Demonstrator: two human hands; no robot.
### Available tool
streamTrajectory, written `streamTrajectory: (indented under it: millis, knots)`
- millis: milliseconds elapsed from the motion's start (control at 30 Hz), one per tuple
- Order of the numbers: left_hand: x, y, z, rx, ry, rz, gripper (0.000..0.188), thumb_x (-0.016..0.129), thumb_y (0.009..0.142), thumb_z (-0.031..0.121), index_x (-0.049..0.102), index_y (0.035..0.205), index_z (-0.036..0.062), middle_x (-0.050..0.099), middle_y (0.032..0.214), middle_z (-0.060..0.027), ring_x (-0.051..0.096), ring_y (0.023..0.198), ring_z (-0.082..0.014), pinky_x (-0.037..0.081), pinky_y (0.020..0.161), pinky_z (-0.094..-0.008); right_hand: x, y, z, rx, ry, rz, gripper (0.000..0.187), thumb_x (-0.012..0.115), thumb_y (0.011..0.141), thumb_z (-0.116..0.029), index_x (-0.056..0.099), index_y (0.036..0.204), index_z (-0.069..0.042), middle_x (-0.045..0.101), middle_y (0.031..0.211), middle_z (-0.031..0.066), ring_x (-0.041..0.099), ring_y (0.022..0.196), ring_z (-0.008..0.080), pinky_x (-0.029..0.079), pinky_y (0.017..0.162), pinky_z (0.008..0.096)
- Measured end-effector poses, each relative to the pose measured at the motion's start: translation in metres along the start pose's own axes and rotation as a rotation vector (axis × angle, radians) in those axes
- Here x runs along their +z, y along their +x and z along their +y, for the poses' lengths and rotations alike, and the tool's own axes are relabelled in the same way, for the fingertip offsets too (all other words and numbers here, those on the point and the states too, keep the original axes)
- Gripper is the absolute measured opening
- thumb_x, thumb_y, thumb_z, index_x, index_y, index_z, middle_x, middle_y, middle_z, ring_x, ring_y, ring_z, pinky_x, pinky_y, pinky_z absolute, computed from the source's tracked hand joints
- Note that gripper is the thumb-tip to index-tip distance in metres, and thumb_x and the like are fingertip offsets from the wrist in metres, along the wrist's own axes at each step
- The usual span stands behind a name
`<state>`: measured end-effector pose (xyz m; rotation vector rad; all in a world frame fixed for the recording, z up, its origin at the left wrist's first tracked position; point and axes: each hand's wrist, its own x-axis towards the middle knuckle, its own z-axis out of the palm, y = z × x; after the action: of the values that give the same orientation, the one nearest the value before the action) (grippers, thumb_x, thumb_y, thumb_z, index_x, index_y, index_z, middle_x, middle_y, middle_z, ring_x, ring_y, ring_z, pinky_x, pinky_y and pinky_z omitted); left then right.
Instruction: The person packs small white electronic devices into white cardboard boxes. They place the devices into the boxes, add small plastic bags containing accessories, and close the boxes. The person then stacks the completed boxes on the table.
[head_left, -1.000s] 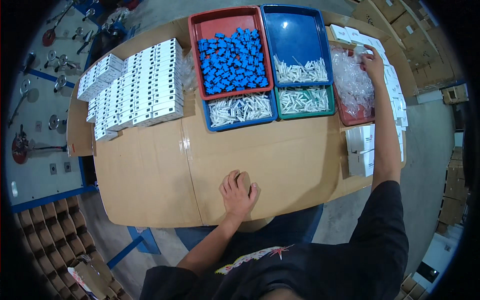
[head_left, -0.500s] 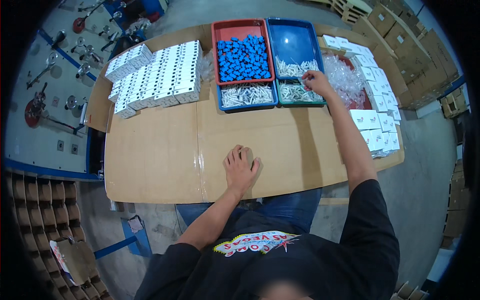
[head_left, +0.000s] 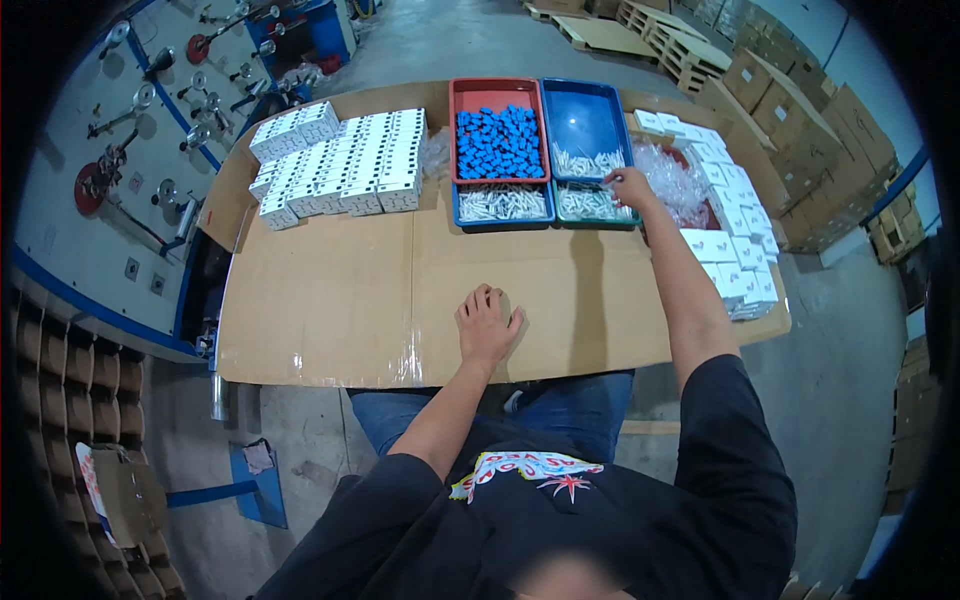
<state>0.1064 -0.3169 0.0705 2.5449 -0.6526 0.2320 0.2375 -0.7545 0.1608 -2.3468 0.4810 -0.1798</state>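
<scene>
My left hand (head_left: pixel 488 328) lies palm down on the cardboard-covered table (head_left: pixel 320 300), fingers spread and nothing in it. Over the edge between the far blue tray (head_left: pixel 584 105) and the near green tray (head_left: pixel 600 225) is my right hand (head_left: pixel 630 187), its fingers drawn together; whatever they pinch is too small to make out. Small white stick-like pieces (head_left: pixel 588 163) lie in the far blue tray, and similar pieces (head_left: pixel 590 203) fill the green one. To its left, a second blue tray (head_left: pixel 505 227) holds more white pieces (head_left: pixel 500 203). Small blue parts (head_left: pixel 497 143) fill the red tray (head_left: pixel 495 87).
Rows of white boxes (head_left: pixel 345 165) stand at the far left, with more white boxes (head_left: pixel 735 220) stacked at the right. Clear plastic bags (head_left: pixel 672 185) heap beside the trays. Brown cartons (head_left: pixel 835 150) and wooden pallets (head_left: pixel 665 40) lie beyond the table.
The whole view has shifted, so the table sits slightly differently in it. My right hand stays over the trays, fingers still together. My left hand remains resting on the cardboard.
</scene>
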Motion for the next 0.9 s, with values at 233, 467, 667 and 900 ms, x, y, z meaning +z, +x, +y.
streamTrajectory:
  millis: [233,467,667,900]
  knots:
    - [0.0,-0.003,-0.006,-0.01,0.014,0.019,0.055,0.061,0.091,0.047,0.056,0.128,0.0065,0.052,0.133,-0.013,0.045,0.128,-0.0298,0.033,0.109,-0.0468,0.008,0.017,0.009,-0.222,-0.23,-0.011,0.025,0.069,0.081,-0.008,0.076,0.105,-0.005,0.074,0.086,0.0105,0.069,0.066,0.0181,0.055,0.06,0.0305]
    - [-0.003,-0.002,-0.011,-0.009,0.003,0.017,0.055,0.062,0.092,0.045,0.056,0.128,0.0048,0.051,0.133,-0.0145,0.046,0.127,-0.0316,0.034,0.109,-0.0477,0.026,0.01,-0.021,-0.003,-0.105,-0.077,0.02,0.062,0.09,-0.009,0.078,0.102,-0.009,0.074,0.083,0.0136,0.073,0.068,0.0216,0.059,0.055,0.0346]
    - [-0.005,0.003,-0.006,-0.01,0.0,0.009,0.053,0.063,0.091,0.044,0.057,0.126,0.0052,0.052,0.131,-0.0142,0.046,0.126,-0.0314,0.035,0.107,-0.0474,0.028,0.017,-0.014,-0.085,-0.176,0.009,0.019,0.066,0.086,-0.005,0.078,0.101,-0.005,0.074,0.08,0.0155,0.074,0.069,0.0241,0.058,0.065,0.0377]
    - [-0.002,0.001,-0.007,0.016,0.028,0.06,0.05,0.067,0.089,0.042,0.059,0.122,0.0051,0.053,0.128,-0.013,0.048,0.125,-0.0308,0.036,0.104,-0.0469,0.048,0.021,-0.007,-0.251,-0.252,0.082,0.021,0.07,0.083,-0.009,0.079,0.102,-0.007,0.073,0.095,0.0237,0.072,0.09,0.0388,0.057,0.084,0.0445]
